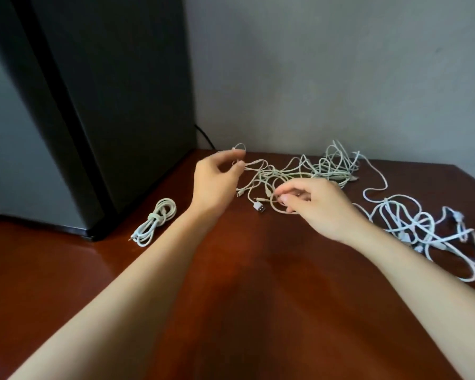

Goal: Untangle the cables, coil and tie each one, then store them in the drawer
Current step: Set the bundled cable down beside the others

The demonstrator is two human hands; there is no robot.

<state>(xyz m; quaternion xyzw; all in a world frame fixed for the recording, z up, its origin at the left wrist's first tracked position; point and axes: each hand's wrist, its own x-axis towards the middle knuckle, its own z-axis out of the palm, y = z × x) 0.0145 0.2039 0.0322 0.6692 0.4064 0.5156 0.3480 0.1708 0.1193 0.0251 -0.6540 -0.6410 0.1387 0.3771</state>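
Note:
A tangle of thin white cables [307, 171] lies at the back of the brown table [231, 297]. My left hand [217, 179] is raised over its left end and pinches a cable loop between thumb and fingertips. My right hand [316, 207] reaches into the middle of the tangle and pinches a strand close to a USB plug [259, 207]. A second loose heap of white cables [428, 231] sprawls at the right. One cable, coiled and tied [155, 222], lies apart at the left. No drawer is in view.
A tall dark cabinet or appliance [107, 105] stands on the table's back left corner, with a black cord [205, 137] behind it. A grey wall [340, 64] closes off the back. The table's right edge slants past the right heap.

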